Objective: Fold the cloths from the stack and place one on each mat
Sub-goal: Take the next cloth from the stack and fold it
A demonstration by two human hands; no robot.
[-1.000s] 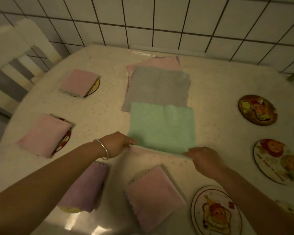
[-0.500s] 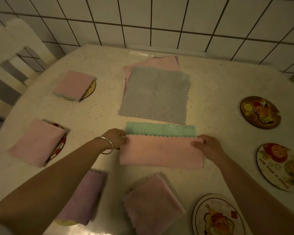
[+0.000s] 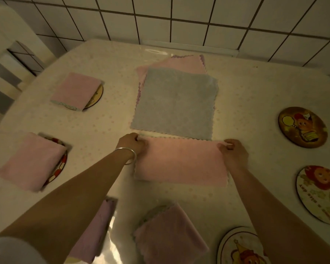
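Observation:
A cloth folded in half, pink side up (image 3: 181, 161), lies on the table before me. My left hand (image 3: 131, 144) pinches its far left corner, and my right hand (image 3: 231, 151) pinches its far right corner. Just beyond it lies the stack (image 3: 174, 103), a grey cloth on top of pink ones. Folded cloths sit on mats at far left (image 3: 75, 90), left (image 3: 30, 161), near left (image 3: 95, 233) and near centre (image 3: 170, 235). Bare round mats lie at right (image 3: 302, 127), (image 3: 320, 193) and near right (image 3: 240, 248).
The table (image 3: 246, 96) stands against a tiled wall (image 3: 198, 16). A pale chair (image 3: 10, 54) is at the far left.
Both hands have carried the cloth's near edge up over its green face to the far edge. The green side is now covered and the cloth lies folded in half.

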